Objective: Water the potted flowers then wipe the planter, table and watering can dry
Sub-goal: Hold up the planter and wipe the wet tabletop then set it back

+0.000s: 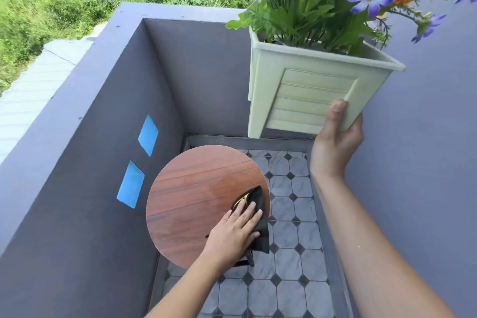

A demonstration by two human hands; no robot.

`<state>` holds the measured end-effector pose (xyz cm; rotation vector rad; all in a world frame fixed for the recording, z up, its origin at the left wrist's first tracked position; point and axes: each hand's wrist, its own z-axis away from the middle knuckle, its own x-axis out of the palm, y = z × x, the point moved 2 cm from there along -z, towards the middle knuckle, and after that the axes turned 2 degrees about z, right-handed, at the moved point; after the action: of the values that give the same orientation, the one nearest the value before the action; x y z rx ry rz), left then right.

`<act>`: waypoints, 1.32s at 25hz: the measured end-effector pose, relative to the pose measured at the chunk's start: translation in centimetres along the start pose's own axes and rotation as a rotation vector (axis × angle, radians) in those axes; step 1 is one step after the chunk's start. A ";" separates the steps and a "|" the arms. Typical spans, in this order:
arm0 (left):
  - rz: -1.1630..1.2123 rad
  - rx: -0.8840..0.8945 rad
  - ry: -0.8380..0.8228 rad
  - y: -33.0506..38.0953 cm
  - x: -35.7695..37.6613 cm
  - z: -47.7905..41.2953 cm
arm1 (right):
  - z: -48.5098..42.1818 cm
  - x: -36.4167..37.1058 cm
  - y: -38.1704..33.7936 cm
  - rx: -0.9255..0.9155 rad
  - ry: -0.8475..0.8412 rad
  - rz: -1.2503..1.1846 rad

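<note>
Wiping the table (180, 201), the left hand (232, 235) presses flat, fingers spread, on a black cloth (258, 204) at 4 o'clock. The right hand (335, 137) grips the planter (309, 95) aloft by one bottom corner; it could tip and fall.

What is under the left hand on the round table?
A black cloth with a yellow detail lies under the left hand, pressed on the round table. The tabletop beneath it is hidden.
</note>
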<state>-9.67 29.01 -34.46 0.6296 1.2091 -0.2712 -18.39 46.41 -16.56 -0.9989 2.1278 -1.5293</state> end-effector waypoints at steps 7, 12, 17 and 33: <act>0.097 -0.596 0.245 -14.0 -2.8 2.8 | 0.2 -0.3 -0.3 0.007 -0.001 -0.008; 0.134 -0.721 0.336 -11.9 -1.7 5.9 | 0.2 -0.7 -0.1 0.005 0.005 -0.002; 0.140 -0.299 0.156 -0.5 1.9 5.7 | 0.4 -0.6 0.0 0.024 0.021 0.018; 0.124 -0.437 0.263 -6.1 1.8 8.5 | -0.8 -1.6 0.1 0.017 0.074 0.006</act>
<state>-5.54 19.43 -36.23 0.3615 1.4192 0.1853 -17.85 48.13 -16.59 -0.9434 2.1614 -1.6028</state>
